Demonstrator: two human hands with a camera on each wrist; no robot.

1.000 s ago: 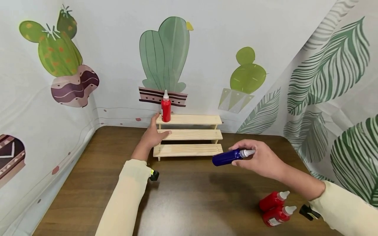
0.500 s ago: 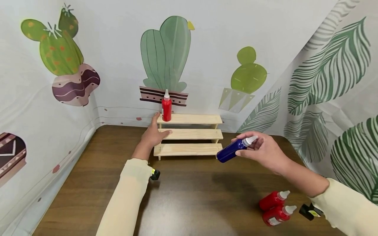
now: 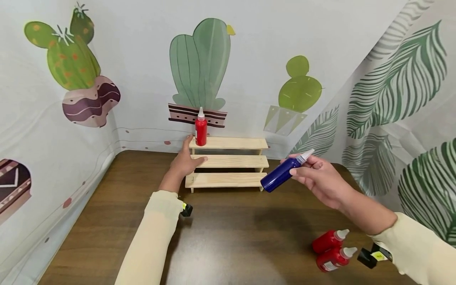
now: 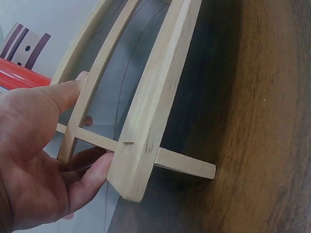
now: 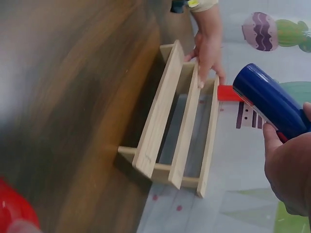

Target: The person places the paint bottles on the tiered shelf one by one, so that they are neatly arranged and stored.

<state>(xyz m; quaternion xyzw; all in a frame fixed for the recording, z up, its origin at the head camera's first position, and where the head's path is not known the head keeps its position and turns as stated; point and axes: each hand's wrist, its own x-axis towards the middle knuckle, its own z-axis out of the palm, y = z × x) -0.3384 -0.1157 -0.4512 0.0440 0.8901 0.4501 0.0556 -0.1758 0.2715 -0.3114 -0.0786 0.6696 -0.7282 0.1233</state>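
My left hand point(image 3: 181, 163) grips the left end of a three-step wooden shelf rack point(image 3: 233, 161). In the left wrist view its thumb lies over the middle slat point(image 4: 99, 73) and the fingers curl beneath. A red squeeze bottle point(image 3: 201, 133) with a white pointed nozzle stands upright at the left of the top step. In the air by the rack's lower right corner, my right hand point(image 3: 325, 184) pinches a dark blue squeeze bottle point(image 3: 278, 176) near its neck. That bottle is tilted, nozzle up and right; in the right wrist view its base point(image 5: 250, 77) points toward the rack.
Two more red squeeze bottles point(image 3: 332, 259) with white nozzles stand close together on the brown wooden table point(image 3: 221, 237), at the front right below my right forearm. Behind the rack rises a white backdrop point(image 3: 142, 59) printed with cacti and leaves.
My right hand has raised the blue bottle slightly and turned it from nearly level to a steeper tilt, nozzle higher. The left hand, the rack and the red bottles stay put.
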